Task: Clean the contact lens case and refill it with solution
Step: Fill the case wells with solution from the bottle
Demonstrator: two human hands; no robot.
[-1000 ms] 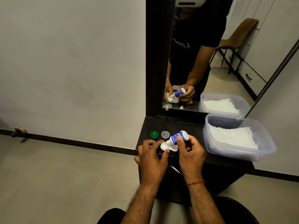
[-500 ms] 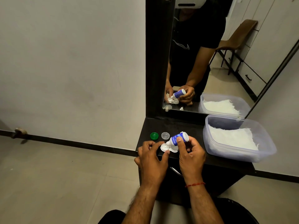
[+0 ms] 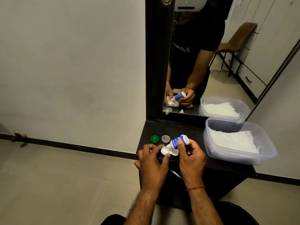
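**Step in hand (judged): filling the wells of the case.**

1. The right hand (image 3: 191,158) grips the solution bottle (image 3: 179,141). The thumb presses on the blue label and the other fingers curl round the far side.
2. The bottle's long axis is tilted, with the base up and to the right and the nozzle pointing down toward the left fingertips.
3. The left hand (image 3: 152,161) pinches the lens case (image 3: 168,151) at its left well, index finger on the far edge and thumb on the near edge.
4. The case lies between the two hands, low over the dark shelf (image 3: 194,129) (resting or lifted cannot be told). Its long axis runs from the left fingertips to beneath the right thumb.
5. The nozzle tip sits just over the left well. The right well is partly hidden under the bottle. Whether either well holds liquid cannot be told.
6. Next move, as a judgement: the right well is served by shifting the case toward the left palm, since the left hand already holds the case.

A green cap (image 3: 154,139) and a clear cap (image 3: 165,138) lie side by side just beyond the left fingertips, apart from the case. A plastic tub (image 3: 230,154) stands beyond the right knuckles.
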